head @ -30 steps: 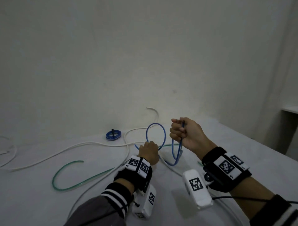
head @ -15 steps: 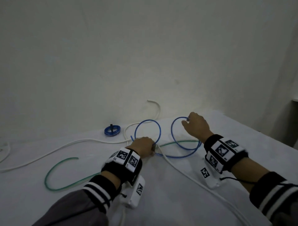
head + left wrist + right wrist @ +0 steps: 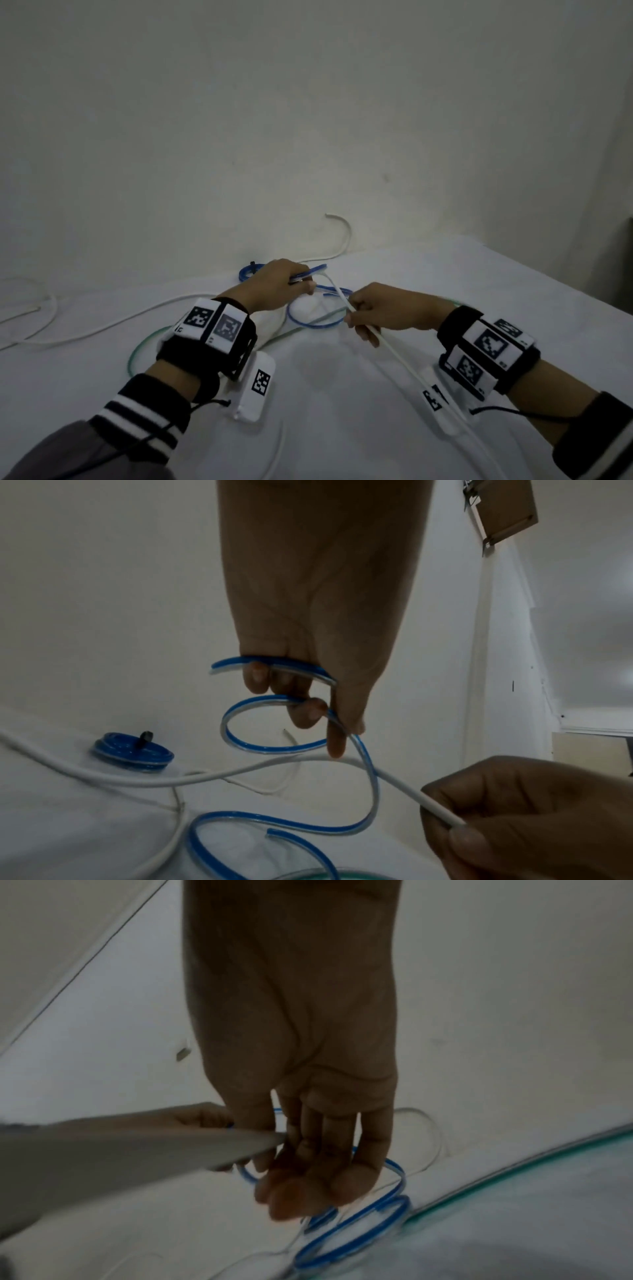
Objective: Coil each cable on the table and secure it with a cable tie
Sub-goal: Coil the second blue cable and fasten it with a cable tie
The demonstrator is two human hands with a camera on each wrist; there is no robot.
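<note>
from the head cam: my left hand (image 3: 274, 287) is up off the table (image 3: 445, 284) a bit, fingers curled round a couple of loops of the blue cable (image 3: 308, 320). the rest of that cable hangs down and lies in a loose ring on the cloth between my two hands. my right hand (image 3: 383, 310) is pinching the white cable (image 3: 394, 356), which runs up from the near right, through my fingers and across toward the left hand. a green cable (image 3: 137, 349) curves on the table under my left wrist. an already tied blue coil (image 3: 248, 270) sits near the wall, just behind my left hand. another white cable (image 3: 44, 308) lies off at the far left.

left wrist cam: left hand (image 3: 318, 615) with fingertips (image 3: 255, 679) hooked over the blue cable (image 3: 240, 739), one arc across the fingers and one full loop below them, then it drops down and snakes on the table to a cut end. white cable (image 3: 240, 772) passes just under my fingers and into the right hand (image 3: 534, 818), thumb and fingers clamped on it. the tied blue coil (image 3: 133, 756) with a dark tie sticking up sits on the table to the left.

right wrist cam: pretty blurry. right hand (image 3: 298, 1096) has its fingers folded in, with the white cable (image 3: 137, 1148) coming out of the grip toward the camera, big and out of focus. below the fingers are blue cable (image 3: 356, 1229) loops on the cloth, and the green cable (image 3: 514, 1172) runs along the right.
</note>
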